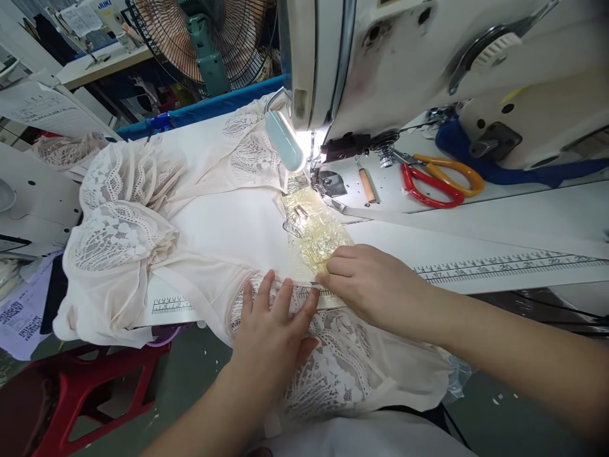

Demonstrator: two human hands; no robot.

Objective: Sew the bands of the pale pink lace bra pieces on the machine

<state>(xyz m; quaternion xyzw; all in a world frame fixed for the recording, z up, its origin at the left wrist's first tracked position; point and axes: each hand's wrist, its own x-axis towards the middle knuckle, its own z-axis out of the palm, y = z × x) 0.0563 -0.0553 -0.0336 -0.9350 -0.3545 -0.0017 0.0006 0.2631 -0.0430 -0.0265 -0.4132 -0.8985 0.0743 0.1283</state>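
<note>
My left hand (276, 324) lies with fingers spread on a cream lace bra (328, 374) that hangs over the table's front edge toward my lap. To its right, my right hand (359, 276) is closed, thumb and fingers pressed together at the lower end of a crinkled yellowish film (316, 225). What those fingers pinch is hidden. The film covers the sewing machine's bed below the lit presser foot (314, 171). More cream lace bras (118, 235) lie piled at the left, and a lace cup (257, 155) from among them reaches to the needle area.
Red-and-orange-handled scissors (435, 181) and a small wooden-handled tool (367, 184) lie right of the needle. A printed ruler (504, 265) runs along the table's front edge. A fan (204, 38) stands behind; a red stool (95, 393) is at lower left.
</note>
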